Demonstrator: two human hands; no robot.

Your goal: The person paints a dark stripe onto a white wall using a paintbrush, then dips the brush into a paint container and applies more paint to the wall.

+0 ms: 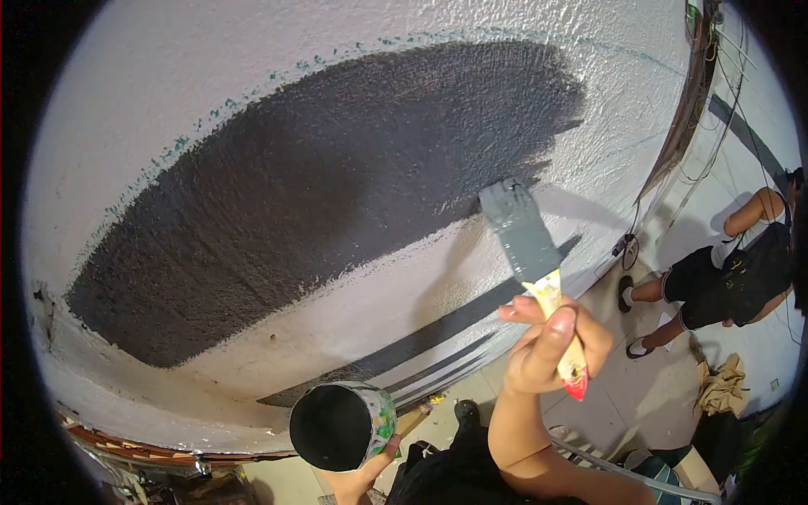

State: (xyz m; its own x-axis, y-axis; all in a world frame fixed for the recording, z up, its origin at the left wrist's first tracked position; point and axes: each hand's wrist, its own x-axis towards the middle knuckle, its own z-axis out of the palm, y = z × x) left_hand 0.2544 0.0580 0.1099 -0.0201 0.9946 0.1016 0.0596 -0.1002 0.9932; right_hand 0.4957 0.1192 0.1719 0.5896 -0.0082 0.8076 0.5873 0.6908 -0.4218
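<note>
My right hand [555, 345] is closed around the pale wooden handle of a paintbrush [523, 240]. Grey paint coats the brush's ferrule and bristles, and the handle's end is red. The bristle tip is at the lower right edge of a dark grey painted band [311, 185] on the white wall [194, 67]; whether it touches cannot be made out. Lower down, my left hand [366, 475] holds a paint can [337, 425] from its right side. Dark paint shows inside the can, and green and white marks cover its outside. Some left fingers are hidden behind it.
A narrower grey stripe [421, 341] runs along the wall below. Another person [724, 273] in dark clothes is at the right. Crumpled brown paper [722, 383] lies on the tiled floor [606, 421]. Cables [730, 101] hang by the wall's corner.
</note>
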